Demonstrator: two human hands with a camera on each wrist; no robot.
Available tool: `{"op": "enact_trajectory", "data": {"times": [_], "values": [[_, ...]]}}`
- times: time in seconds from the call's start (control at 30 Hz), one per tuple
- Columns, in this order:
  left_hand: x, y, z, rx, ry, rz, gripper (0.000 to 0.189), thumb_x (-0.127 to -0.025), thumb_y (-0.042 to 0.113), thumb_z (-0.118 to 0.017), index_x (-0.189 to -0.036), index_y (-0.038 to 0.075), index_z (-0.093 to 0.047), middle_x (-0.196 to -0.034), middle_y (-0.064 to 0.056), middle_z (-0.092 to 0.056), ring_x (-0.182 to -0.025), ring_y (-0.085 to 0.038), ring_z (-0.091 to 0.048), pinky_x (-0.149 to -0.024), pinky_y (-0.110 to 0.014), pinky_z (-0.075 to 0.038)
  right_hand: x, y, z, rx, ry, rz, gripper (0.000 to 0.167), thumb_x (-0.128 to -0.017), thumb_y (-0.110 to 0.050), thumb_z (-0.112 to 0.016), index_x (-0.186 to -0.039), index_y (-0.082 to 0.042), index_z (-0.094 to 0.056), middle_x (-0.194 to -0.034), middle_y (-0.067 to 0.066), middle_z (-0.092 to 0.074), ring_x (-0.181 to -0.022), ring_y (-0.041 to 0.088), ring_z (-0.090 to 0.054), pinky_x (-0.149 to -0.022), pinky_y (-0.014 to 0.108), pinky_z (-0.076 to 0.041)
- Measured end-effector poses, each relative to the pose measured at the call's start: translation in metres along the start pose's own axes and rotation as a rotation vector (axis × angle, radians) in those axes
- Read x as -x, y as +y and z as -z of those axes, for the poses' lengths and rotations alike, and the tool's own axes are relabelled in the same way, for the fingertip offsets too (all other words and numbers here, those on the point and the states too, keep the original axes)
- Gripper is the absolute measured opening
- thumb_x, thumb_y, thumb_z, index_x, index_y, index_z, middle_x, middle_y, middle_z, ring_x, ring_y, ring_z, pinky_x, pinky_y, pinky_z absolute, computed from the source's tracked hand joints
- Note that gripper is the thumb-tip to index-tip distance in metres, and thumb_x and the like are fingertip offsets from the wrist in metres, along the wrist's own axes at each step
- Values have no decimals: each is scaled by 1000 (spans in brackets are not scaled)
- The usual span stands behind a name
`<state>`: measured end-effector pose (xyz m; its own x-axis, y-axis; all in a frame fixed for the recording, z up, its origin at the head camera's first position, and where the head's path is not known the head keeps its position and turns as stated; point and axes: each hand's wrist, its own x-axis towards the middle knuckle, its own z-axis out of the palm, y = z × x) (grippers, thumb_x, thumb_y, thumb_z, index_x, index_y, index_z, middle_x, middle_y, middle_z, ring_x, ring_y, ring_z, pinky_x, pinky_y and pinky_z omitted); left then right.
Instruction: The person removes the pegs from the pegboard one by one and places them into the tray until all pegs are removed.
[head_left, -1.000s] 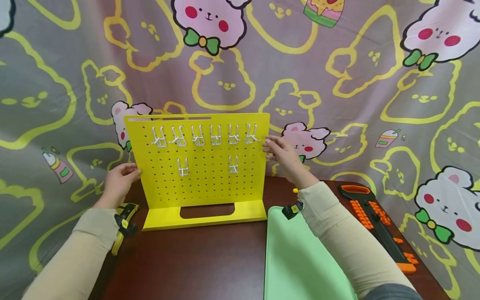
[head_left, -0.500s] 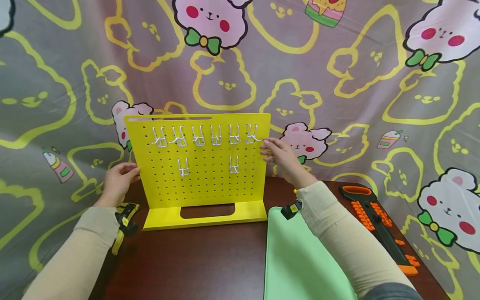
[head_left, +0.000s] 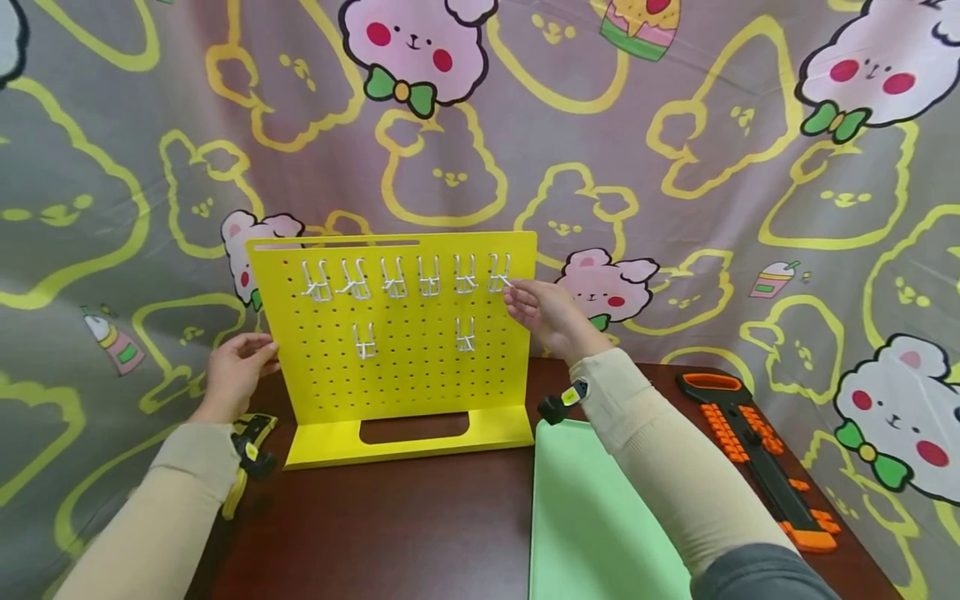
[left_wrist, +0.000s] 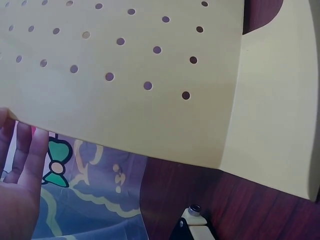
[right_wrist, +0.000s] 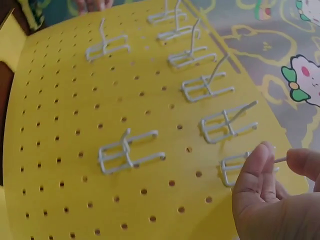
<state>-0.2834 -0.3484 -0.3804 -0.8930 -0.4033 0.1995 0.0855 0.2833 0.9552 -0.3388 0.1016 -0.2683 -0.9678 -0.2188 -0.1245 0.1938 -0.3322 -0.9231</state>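
A yellow pegboard stands upright on its own base. Its upper row carries several white wire hooks, with two more hooks lower down. My left hand pinches the board's left edge; in the left wrist view its fingers lie along that edge. My right hand is at the rightmost upper hook. Up close in the right wrist view, the curled fingers and thumb are on this hook's projecting prong, partly hiding the hook.
A light green tray lies on the dark table at right. Beyond it is a black rack holding orange pieces. A yellow and black tool lies by the left wrist. A patterned curtain hangs behind the board.
My right hand has moved left from beside the board's right edge onto the rightmost upper hook. The left hand stays at the board's left edge.
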Motion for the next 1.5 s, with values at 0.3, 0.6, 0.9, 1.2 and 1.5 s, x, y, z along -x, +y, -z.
{"op": "enact_trajectory", "data": {"times": [0.3,0.6,0.9,1.2,1.5], "values": [[4,-7,-3,-32,-4,21,28,-105,12,-61,-127,-5,-57,-104,3,-59,-86,-5,-61,-76,-20,-60,-2,5,1,-246,36,-84,23,-107,-16,-60,-126,-4,-59,-96,6,-69,-84,14,-65,-77,20,-57],[-2,-4,-7,-35,-24,-4,26,-105,12,-60,-125,-4,-58,-104,2,-58,-87,-6,-61,-76,-20,-60,13,6,-2,-270,43,-11,25,-106,-12,-59,-130,-2,-56,-116,9,-61,-84,10,-61,-73,15,-55],[-1,-2,-3,-48,-38,-10,27,-106,13,-59,-126,-5,-57,-105,1,-60,-87,-5,-60,-74,-18,-59,36,20,8,-326,100,56,22,-107,-9,-56,-128,-1,-58,-100,7,-65,-81,11,-63,-75,15,-57],[-1,-1,-2,-44,-43,-6,19,-106,12,-59,-120,-1,-59,-100,4,-59,-85,-5,-61,-73,-18,-59,67,35,51,-310,34,-7,21,-107,-9,-55,-127,-1,-57,-104,7,-67,-88,13,-66,-85,19,-57],[-5,-2,-1,-56,-16,8,20,-105,14,-61,-120,3,-60,-106,0,-61,-91,-11,-62,-76,-19,-59,74,68,103,-159,164,-23,15,-110,-8,-46,-121,-1,-55,-95,2,-68,-86,8,-66,-83,18,-56]]}}
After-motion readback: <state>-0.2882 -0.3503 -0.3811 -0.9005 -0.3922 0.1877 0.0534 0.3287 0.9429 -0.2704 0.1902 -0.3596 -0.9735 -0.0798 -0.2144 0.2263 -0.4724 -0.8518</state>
